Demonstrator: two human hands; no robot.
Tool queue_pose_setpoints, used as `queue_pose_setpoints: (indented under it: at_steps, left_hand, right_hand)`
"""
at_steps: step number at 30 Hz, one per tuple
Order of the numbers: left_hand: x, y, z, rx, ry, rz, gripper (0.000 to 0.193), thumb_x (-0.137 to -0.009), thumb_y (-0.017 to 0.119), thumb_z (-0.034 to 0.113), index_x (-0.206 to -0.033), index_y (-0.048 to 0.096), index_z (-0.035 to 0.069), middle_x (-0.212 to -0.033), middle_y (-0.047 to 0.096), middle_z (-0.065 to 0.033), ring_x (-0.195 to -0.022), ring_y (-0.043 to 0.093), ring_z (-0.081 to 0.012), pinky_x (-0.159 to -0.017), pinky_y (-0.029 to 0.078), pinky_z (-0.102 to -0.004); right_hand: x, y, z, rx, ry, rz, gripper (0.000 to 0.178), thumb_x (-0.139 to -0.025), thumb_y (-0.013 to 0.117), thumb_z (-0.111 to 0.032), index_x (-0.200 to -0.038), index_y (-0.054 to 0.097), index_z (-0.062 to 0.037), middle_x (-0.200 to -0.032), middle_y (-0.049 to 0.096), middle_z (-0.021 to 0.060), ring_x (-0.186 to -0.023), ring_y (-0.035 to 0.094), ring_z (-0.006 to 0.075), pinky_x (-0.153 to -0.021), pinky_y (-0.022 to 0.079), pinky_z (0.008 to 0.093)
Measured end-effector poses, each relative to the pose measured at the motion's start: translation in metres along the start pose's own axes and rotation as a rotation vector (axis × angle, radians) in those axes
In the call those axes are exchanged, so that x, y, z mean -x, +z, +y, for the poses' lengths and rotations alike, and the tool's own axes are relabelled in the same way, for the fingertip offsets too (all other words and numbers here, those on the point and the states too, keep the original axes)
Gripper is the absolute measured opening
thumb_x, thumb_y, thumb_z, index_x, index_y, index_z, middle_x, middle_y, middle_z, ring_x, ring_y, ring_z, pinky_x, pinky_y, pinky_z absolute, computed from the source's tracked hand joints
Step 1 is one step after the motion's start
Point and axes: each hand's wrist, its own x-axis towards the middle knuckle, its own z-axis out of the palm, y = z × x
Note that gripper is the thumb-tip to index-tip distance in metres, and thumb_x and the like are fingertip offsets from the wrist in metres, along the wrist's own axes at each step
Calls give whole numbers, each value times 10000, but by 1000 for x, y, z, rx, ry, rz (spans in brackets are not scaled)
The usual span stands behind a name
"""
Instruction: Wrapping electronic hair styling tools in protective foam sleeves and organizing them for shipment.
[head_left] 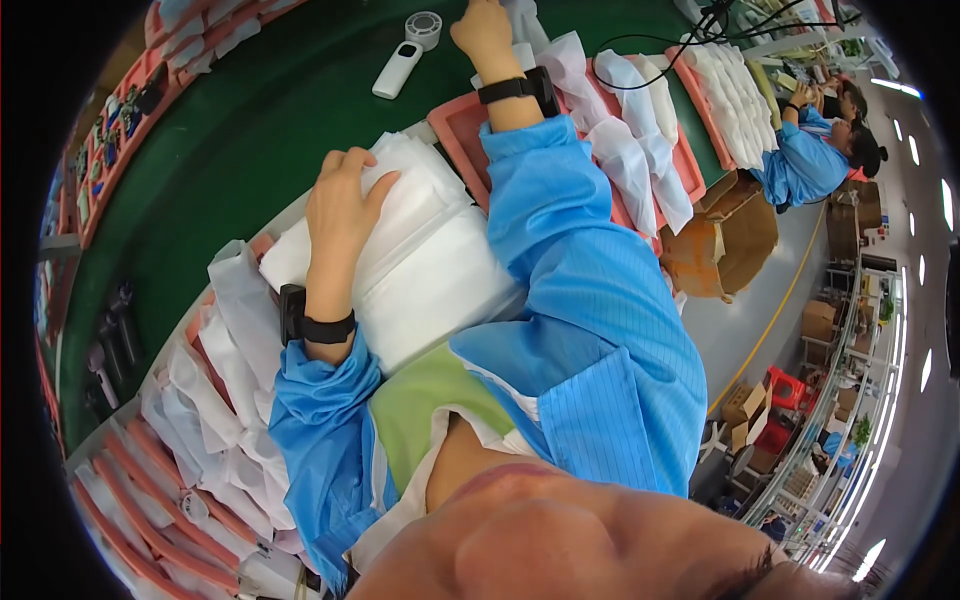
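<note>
My left hand (340, 205) lies at the edge of a thick stack of white bags (430, 270) in front of me. Its thumb is apart from the fingers, and it grips nothing I can see. My right hand (484, 38) reaches far over the table, past a pink tray (460, 135). The top of the picture cuts off part of its fingers, so a hold cannot be made out. Nearest to that hand are white sleeve-wrapped pieces (565, 65) in the tray. A white handheld fan (398, 70) lies on the green tabletop (270, 110), left of my right hand.
Pink trays (150, 490) with white-wrapped pieces stand at the lower left; another (725, 105) is at the right. Black cables (690, 45) hang over the right trays. Dark handheld items (122, 320) lie at the left. Cardboard boxes (745, 235) and co-workers (812, 150) are at the right.
</note>
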Motion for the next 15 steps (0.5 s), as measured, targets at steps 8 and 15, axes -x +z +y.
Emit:
queue_pose_setpoints:
  at_steps: [8, 15]
  left_hand:
    - [-3, 5, 0, -56, 230, -93, 288, -747, 773, 218, -927, 616, 56, -918, 594, -101, -866, 574, -316, -719, 482, -392]
    - [-6, 23, 25, -262, 117, -36, 250, -795, 722, 280, -875, 600, 77, -878, 587, -104, -825, 580, -321, -686, 489, -418]
  right_hand:
    - [-8, 31, -34, 202, 250, -391, 455, -784, 615, -178, -1198, 563, 1, -1127, 629, 237, -1072, 610, 376, -897, 503, 447]
    - [-14, 7, -25, 240, -45, -744, 592, -618, 755, -261, -1127, 602, 2, -1027, 653, 243, -995, 638, 357, -848, 526, 416]
